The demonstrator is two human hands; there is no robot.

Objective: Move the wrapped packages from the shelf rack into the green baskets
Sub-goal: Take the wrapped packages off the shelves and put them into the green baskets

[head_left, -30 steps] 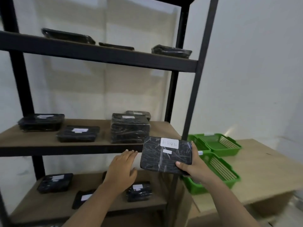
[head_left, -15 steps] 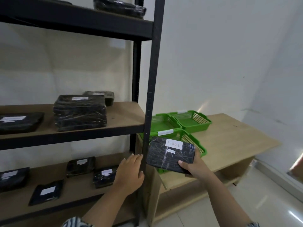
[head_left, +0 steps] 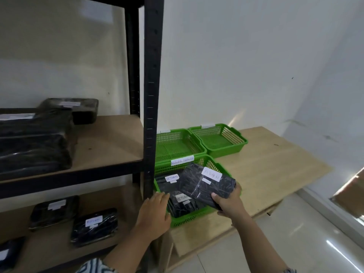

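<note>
In the head view, the right hand (head_left: 228, 201) gripped a wrapped package (head_left: 206, 184) by its near edge, thumb on top. It held the package tilted over the nearest green basket (head_left: 189, 218), likely to lay it on the two labelled packages (head_left: 183, 201) inside. The left hand (head_left: 155, 211), fingers straight and holding nothing, lay by the rack post (head_left: 152, 95), perhaps steadying the basket rim.

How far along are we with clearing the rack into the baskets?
Done: two black wrapped packages lie in the nearest green plastic basket. In hand: the right hand holds a third labelled package over it; the left hand is open nearby. Left: several packages on the black rack's wooden shelves; both rear green baskets look empty.
</note>
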